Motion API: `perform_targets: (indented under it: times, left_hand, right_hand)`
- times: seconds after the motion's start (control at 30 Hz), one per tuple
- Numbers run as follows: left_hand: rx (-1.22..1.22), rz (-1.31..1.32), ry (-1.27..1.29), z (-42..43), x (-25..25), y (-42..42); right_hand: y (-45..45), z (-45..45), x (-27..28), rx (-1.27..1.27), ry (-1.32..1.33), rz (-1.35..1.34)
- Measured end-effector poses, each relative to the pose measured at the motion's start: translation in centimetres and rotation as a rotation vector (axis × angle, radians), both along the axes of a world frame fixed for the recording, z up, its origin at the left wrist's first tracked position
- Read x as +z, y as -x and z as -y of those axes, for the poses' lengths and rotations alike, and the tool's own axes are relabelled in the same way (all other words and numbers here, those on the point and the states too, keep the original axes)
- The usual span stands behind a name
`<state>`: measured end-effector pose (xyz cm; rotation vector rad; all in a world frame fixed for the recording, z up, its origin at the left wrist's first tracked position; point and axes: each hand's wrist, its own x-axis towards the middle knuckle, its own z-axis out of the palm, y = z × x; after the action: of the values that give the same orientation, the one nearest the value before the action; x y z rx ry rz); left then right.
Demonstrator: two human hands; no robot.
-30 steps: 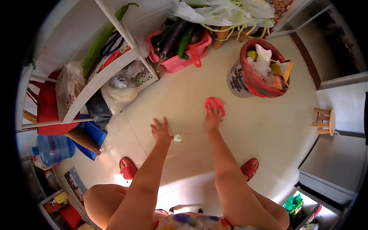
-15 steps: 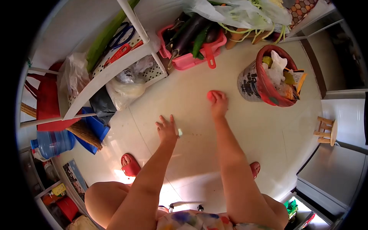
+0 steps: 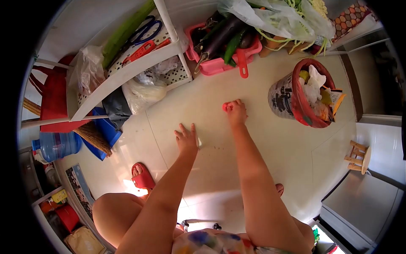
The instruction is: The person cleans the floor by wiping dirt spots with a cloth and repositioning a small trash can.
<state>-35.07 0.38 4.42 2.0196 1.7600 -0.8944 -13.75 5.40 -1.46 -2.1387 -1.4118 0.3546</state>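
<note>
My right hand (image 3: 237, 113) is closed round a bunched pink-red cloth (image 3: 227, 106), low over or on the pale tiled floor (image 3: 211, 173); only a small part of the cloth shows at the fingers. To its left, my left hand (image 3: 186, 139) has its fingers spread, with nothing in it. A pale, bright spot shows beside that hand's outer edge. Several small dark specks (image 3: 220, 148) lie on the floor between the two hands.
A bin (image 3: 282, 96) with a red liner stands at the right. A pink basket (image 3: 211, 67) of eggplants is at the back. White shelves (image 3: 127, 70), a broom (image 3: 95, 137) and a blue dustpan (image 3: 111, 134) are left. A small wooden stool (image 3: 358, 157) stands far right.
The cloth, spread under my right hand earlier, is now bunched in its fingers. The surroundings have shifted in view, with the bin and basket further right. My left hand stays spread.
</note>
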Motion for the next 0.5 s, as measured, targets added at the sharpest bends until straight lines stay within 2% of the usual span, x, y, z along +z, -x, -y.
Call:
perform_targets:
  times: [0.1,0.2,0.3,0.5]
  left_hand:
    - [0.000,0.004,-0.017,0.1,-0.2,0.1]
    - [0.003,-0.011,-0.001,-0.1,-0.4,0.0]
    - [-0.020,0.000,-0.105,0.7,-2.3,0.4]
    - [0.029,0.014,0.017,-0.3,1.0,-0.5]
  right_hand:
    - [0.6,2.1,-0.1,0.049,0.073,0.077]
    - [1.4,5.4,0.5,0.099,0.061,0.003]
    - [0.9,3.9,1.9,0.124,0.226,0.042]
    - [-0.3,-0.9,0.6,0.147,0.255,0.215]
